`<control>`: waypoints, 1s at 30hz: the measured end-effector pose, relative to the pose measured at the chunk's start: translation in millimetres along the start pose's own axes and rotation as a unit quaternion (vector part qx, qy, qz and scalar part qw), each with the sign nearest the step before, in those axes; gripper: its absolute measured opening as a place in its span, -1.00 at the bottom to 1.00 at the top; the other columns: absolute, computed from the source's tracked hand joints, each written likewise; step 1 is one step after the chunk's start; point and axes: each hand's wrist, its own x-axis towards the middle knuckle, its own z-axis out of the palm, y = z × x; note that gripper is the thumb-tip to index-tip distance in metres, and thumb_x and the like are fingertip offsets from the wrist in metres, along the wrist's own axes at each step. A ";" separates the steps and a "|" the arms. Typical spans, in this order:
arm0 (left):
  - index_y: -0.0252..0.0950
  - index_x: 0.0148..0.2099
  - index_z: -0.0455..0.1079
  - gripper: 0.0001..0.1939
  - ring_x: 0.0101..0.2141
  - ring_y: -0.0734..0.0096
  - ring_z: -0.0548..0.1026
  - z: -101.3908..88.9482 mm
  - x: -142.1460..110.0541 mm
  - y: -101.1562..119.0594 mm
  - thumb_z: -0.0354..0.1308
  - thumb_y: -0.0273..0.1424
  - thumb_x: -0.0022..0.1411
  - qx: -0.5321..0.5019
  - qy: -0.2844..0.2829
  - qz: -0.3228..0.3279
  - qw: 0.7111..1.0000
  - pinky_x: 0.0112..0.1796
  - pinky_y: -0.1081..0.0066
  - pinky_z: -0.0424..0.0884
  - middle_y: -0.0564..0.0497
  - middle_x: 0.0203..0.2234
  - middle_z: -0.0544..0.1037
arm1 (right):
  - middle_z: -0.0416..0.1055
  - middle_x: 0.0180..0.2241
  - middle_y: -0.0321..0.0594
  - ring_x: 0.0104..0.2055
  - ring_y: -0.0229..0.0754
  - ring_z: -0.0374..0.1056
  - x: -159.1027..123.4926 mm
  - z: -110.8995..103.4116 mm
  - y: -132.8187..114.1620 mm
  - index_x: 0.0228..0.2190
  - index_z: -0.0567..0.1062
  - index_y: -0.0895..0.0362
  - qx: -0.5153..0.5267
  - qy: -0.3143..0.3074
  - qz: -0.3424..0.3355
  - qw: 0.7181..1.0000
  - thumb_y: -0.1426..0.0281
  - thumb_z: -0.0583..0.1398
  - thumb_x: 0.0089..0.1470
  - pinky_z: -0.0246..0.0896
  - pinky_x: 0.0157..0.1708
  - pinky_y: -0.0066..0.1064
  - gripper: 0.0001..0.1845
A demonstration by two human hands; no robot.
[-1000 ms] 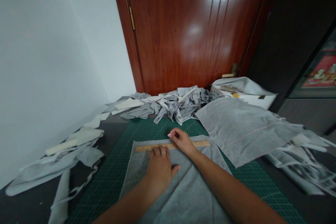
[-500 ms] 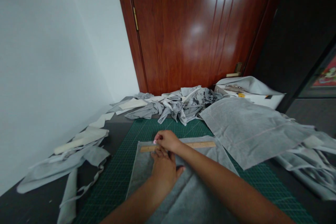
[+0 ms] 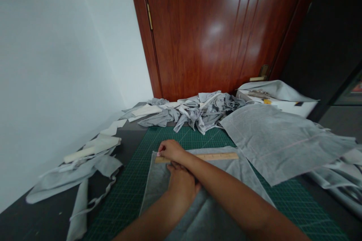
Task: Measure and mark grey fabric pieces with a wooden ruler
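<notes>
A wooden ruler [image 3: 217,156] lies across the far end of a grey cloth [image 3: 212,192], which is spread on a green cutting mat [image 3: 121,199]. Flat on the cloth, my left hand [image 3: 182,180] presses the ruler with its fingers; my right forearm crosses over and hides part of it. My right hand [image 3: 171,150] is at the ruler's left end, near its far edge. Thumb and finger pinch a small pinkish-white piece of chalk [image 3: 158,154], mostly covered by the fingertips. Any mark along the ruler is too faint to make out.
Another grey cloth [image 3: 271,135] with faint pink lines overlaps the mat's right side. Behind the mat lies a heap of grey scraps [image 3: 195,115], beside a white box [image 3: 294,108]. Cloth strips [image 3: 82,182] lie at the left along the wall.
My right hand has slid left along the ruler's far edge, from near its middle to its left end, crossing over my left hand. The left hand stays on the ruler. The view has shifted slightly.
</notes>
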 end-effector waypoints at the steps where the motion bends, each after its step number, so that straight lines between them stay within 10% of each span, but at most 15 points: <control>1: -0.49 0.27 0.13 -0.34 0.10 -0.35 0.25 -0.1 -0.2 0.1 -0.05 -0.14 0.27 0.001 0.001 -0.001 1.000 0.02 -0.18 0.18 -0.47 0.12 0.30 | 0.56 -0.30 -0.29 -0.24 -0.25 0.43 0.4 0.6 0.6 -0.35 0.59 0.08 0.003 0.003 0.002 1.000 0.37 0.27 -0.03 0.14 -0.36 -0.53 -0.86; 30: -0.41 0.25 0.18 -0.38 0.12 -0.29 0.24 -3.9 -1.6 0.3 -0.01 -0.14 0.26 -0.014 -0.001 -0.002 1.000 0.04 -0.17 0.17 -0.40 0.13 0.31 | 0.55 -0.25 -0.27 -0.20 -0.24 0.42 -4.8 -5.6 -2.3 -0.33 0.58 0.08 -0.056 -0.014 -0.014 0.998 0.37 0.24 0.00 0.15 -0.32 -0.52 -0.85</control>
